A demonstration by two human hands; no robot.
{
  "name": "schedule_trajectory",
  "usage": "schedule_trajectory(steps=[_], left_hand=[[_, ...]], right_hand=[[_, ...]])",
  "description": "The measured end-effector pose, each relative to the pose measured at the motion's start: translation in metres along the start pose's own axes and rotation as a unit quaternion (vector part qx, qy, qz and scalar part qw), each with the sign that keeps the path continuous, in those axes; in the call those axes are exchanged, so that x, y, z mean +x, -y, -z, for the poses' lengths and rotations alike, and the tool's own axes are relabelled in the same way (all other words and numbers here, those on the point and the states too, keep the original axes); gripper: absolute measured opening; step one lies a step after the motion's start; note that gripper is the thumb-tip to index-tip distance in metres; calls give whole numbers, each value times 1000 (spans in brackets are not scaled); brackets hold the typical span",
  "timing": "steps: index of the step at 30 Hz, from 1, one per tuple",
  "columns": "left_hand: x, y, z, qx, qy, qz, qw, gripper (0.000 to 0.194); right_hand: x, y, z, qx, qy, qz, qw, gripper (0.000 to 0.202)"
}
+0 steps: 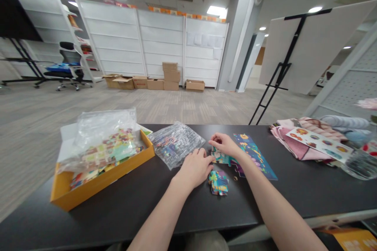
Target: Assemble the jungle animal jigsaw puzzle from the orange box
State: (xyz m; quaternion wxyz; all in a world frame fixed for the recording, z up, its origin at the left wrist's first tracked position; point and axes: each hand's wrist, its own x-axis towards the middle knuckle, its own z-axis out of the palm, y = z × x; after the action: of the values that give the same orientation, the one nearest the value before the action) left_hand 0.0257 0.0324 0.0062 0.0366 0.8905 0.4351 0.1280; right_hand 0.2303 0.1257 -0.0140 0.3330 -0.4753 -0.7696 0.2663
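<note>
Joined jigsaw puzzle pieces (221,158) in teal and purple lie on the black table, partly covered by my hands. My right hand (226,144) is over their far left corner, fingers curled in a pinch at a puzzle piece that is mostly hidden. My left hand (195,168) rests palm down at their left side, fingers stretched out and fingertips touching or very near the edge. Closer to me sits a small stack of loose puzzle pieces (218,182). To the right, partly behind my right forearm, lies a printed picture sheet (255,156) in dark blue.
A yellow box (112,177) with bagged puzzle pieces stands on the left. A clear plastic bag (176,141) lies beside it. Pink cloths (313,147), a sticker sheet (319,144) and a clear container (362,162) are at the right. Cardboard boxes (171,76) stand across the floor.
</note>
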Motion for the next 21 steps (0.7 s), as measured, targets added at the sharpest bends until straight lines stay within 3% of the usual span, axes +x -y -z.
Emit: schedule_trajectory(steps=[5,10,12,16,21], left_hand=[[-3,-1,1,-5,-4,-1,1000,29],[-4,-1,2,-1,-9,1,1000,28],[-4,-2,2,2,-9,2,1000,27],[-4,-4,3,7,-5,-1,1000,26],[-4,-5,1,6,-7,-9,1000,26]], right_hand=[[-4,1,17,38,45,-5,998,29],[-5,4,27,152,-18,-54,987,43],[-7,3,31,162,-10,-77,984,46],[-12,-6,42,119,43,-116,985,47],[-16,-20,54,-7,69,-100,992,44]])
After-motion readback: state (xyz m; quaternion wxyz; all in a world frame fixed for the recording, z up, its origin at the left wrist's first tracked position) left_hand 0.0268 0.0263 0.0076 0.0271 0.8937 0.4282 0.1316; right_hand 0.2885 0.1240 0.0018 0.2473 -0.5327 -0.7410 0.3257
